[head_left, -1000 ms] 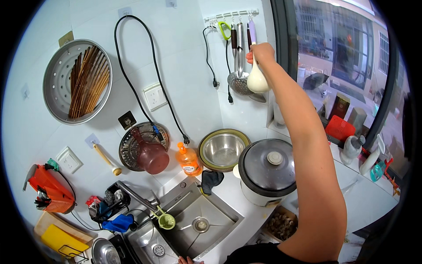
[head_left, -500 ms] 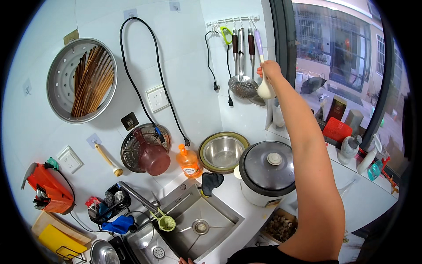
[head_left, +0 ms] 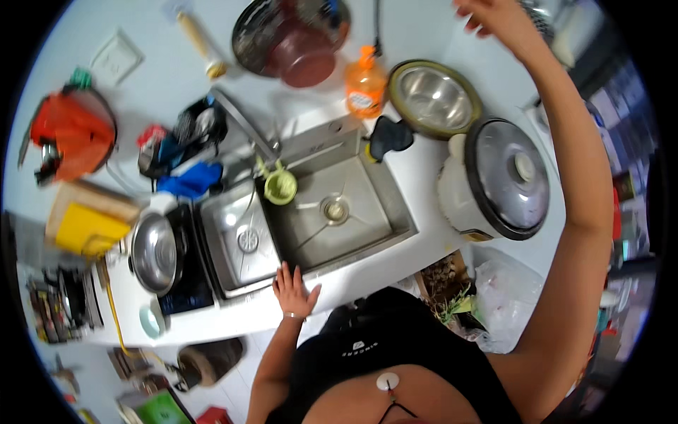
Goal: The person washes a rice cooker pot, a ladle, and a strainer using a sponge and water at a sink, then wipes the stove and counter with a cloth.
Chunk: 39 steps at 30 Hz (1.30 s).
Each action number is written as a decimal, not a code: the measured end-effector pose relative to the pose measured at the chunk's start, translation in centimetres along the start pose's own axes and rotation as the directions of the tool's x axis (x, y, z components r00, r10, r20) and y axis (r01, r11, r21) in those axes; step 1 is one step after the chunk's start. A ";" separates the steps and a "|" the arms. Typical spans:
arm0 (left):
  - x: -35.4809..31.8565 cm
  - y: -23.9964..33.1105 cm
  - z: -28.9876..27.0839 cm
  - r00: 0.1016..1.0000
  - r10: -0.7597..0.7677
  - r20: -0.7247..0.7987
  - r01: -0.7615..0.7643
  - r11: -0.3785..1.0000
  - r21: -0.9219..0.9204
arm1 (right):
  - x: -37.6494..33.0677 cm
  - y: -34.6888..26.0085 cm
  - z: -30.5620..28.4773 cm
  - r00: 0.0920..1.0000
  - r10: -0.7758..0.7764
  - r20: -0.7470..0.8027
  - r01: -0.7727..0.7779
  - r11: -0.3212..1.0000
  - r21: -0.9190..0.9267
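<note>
The top edge is clipping the right hand [head_left: 505, 22] and the dipper [head_left: 304, 62]; blur is smearing the ladle [head_left: 563, 52].

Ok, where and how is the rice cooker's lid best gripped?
Probably by the pale knob at the middle of the lid, fingers around it from above: it stands up from the smooth dome, and nothing covers it.

Worn on the person's head, the fisheye camera looks steeply down, close over the stainless-steel double sink [head_left: 367, 212], and faces the white wall [head_left: 166, 88] on the far side. The wearer's black sleeveless top [head_left: 417, 339] fills the near middle. The view sits askew to the white surface [head_left: 420, 177], whose front edge slants from near left to far right.
</note>
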<state>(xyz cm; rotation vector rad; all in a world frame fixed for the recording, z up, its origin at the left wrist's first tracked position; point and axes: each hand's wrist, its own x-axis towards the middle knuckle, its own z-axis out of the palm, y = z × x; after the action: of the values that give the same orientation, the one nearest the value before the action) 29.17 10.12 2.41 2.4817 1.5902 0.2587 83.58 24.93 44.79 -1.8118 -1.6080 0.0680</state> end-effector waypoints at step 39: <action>0.2 -1.3 -0.1 0.996 -0.084 0.005 0.084 0.989 -0.118 | -27.6 4.0 53.6 0.811 -0.075 0.581 0.080 0.997 0.017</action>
<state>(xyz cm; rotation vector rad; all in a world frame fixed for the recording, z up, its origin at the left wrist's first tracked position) 28.04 10.82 2.19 2.3204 1.6252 0.3311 55.33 25.12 -8.62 -1.8291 -2.0963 0.6389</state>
